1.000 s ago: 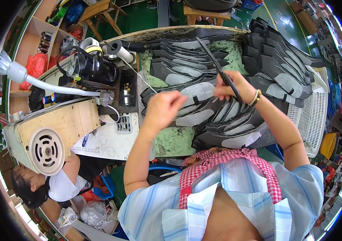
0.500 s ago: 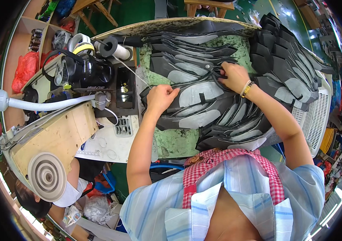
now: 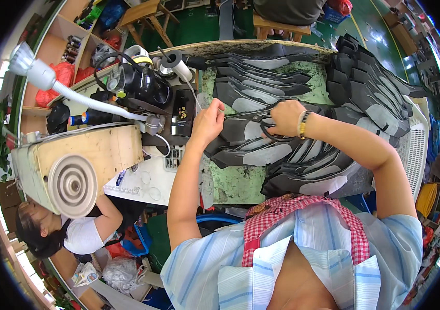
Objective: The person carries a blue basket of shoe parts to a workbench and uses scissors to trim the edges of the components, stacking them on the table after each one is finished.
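My left hand (image 3: 209, 120) is closed in a pinch on a thin pale tape (image 3: 194, 92). That tape runs down from a white spool (image 3: 182, 70) at the back. To its right, my right hand (image 3: 287, 119) is wrapped round the black-handled scissors (image 3: 257, 118), whose blades point left toward the left hand. Below both hands lie black cut pieces with grey patches (image 3: 267, 154), flat and overlapping. What the scissor blades touch cannot be made out.
Stacks of similar black pieces lie behind (image 3: 261, 85), at right (image 3: 367, 85) and near my apron (image 3: 307, 181). A white perforated basket (image 3: 411, 155) stands at right. On the left are a black machine (image 3: 142, 85), a pale hose (image 3: 96, 103) and a wooden-sided machine (image 3: 90, 150). A person (image 3: 88, 235) sits lower left.
My left hand has risen slightly and turned more upright, still on the tape. The right hand with the scissors has come down and left, nearer my body. The view has shifted, showing more at the back.
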`<control>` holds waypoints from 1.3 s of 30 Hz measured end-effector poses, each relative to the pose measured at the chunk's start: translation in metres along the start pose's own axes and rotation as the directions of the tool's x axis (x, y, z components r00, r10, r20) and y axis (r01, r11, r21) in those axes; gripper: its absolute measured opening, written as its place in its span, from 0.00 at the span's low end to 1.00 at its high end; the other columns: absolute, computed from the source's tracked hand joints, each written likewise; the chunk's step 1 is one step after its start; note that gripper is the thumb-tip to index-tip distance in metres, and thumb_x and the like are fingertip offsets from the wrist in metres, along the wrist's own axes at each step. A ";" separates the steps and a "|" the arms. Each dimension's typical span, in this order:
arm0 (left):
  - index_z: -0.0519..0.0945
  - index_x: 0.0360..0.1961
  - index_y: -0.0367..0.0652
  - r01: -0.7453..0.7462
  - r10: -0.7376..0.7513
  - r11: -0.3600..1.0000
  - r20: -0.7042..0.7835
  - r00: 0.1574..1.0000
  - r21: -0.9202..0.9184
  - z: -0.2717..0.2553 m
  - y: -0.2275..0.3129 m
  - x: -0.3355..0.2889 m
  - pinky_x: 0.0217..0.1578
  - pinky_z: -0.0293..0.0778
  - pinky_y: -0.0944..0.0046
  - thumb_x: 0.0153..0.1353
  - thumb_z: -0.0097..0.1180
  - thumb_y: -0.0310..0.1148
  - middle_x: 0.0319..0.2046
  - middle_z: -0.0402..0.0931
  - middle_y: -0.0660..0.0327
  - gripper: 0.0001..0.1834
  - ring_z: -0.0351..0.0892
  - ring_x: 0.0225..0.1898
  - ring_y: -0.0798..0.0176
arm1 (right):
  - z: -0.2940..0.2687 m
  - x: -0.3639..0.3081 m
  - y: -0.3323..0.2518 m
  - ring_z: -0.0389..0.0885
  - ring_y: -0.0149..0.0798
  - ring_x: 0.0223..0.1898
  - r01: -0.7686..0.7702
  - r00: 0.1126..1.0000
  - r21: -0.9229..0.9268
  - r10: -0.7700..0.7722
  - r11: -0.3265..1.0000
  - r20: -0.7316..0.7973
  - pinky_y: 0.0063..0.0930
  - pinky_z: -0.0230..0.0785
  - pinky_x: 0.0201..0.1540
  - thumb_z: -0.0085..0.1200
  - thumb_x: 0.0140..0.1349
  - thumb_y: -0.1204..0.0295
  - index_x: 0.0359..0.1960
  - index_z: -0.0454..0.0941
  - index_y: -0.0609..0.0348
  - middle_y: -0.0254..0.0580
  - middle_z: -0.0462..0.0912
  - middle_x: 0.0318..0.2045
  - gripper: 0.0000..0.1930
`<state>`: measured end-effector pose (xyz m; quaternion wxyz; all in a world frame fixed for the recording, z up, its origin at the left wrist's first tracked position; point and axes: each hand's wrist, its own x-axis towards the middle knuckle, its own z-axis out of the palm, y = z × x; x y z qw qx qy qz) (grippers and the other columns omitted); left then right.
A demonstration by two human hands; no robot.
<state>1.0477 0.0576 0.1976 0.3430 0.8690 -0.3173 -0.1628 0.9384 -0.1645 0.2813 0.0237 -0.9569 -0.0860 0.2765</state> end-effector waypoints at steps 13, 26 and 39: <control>0.72 0.48 0.51 0.118 0.107 0.806 -0.338 0.935 0.580 0.005 0.087 -0.003 0.49 0.64 0.43 0.58 0.53 0.33 0.45 0.77 0.57 0.16 0.75 0.47 0.49 | 0.191 -0.309 0.015 0.76 0.49 0.20 -0.483 0.158 0.844 0.971 0.233 -0.178 0.38 0.66 0.25 0.60 0.50 0.47 0.18 0.73 0.63 0.51 0.75 0.16 0.27; 0.76 0.45 0.39 -0.586 0.638 0.740 -0.073 0.766 0.330 0.114 0.293 -0.058 0.45 0.68 0.54 0.55 0.57 0.30 0.41 0.78 0.53 0.15 0.75 0.44 0.49 | 0.304 -0.357 0.033 0.77 0.49 0.50 0.318 0.217 0.945 0.976 -0.077 0.007 0.38 0.70 0.52 0.55 0.58 0.48 0.58 0.63 0.69 0.55 0.76 0.51 0.37; 0.63 0.61 0.43 -0.941 0.587 0.320 0.758 0.285 0.105 0.383 0.369 -0.110 0.60 0.59 0.45 0.43 0.68 0.52 0.61 0.62 0.48 0.46 0.58 0.62 0.35 | 0.400 -0.502 0.075 0.82 0.47 0.33 0.953 0.256 0.081 0.922 -0.291 0.291 0.49 0.78 0.38 0.53 0.50 0.77 0.40 0.71 0.66 0.46 0.77 0.32 0.14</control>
